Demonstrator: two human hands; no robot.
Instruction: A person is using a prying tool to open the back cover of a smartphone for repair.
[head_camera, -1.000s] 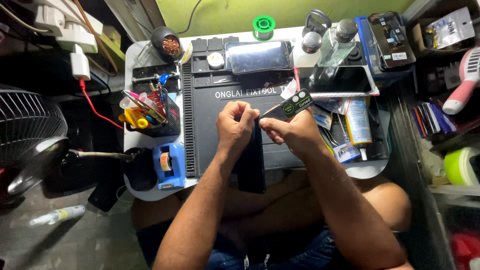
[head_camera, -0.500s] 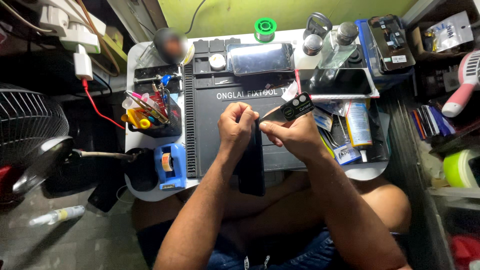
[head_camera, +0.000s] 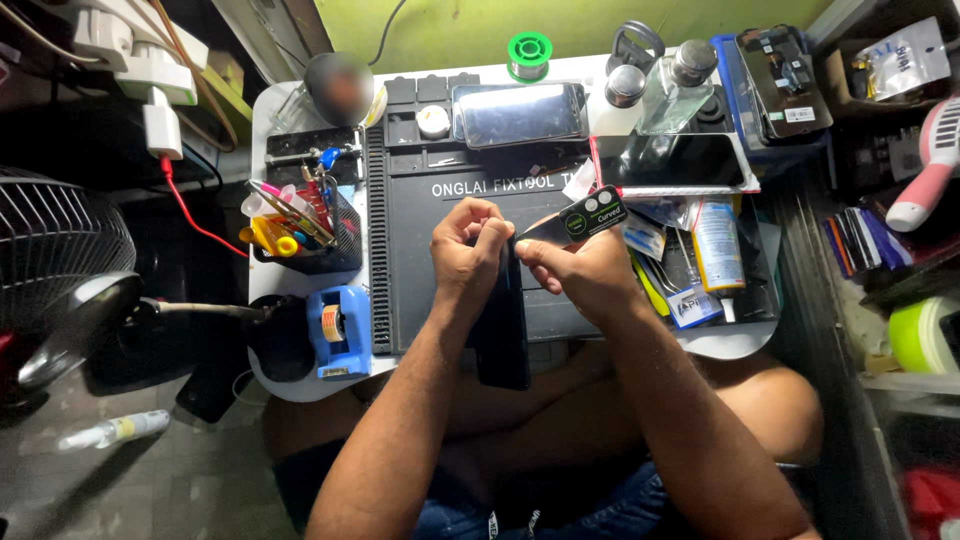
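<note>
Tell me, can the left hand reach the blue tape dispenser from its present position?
Probably yes: the left hand grips the dark phone, but the blue tape dispenser sits beside that forearm, unobstructed.

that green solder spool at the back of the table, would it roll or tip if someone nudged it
The green solder spool lies flat on its flange, so it probably would slide rather than roll. It looks squat and wide, so tipping seems unlikely. Wound metal wire would likely make it heavy for its size. Neither the left hand nor the right hand is near it.
</note>
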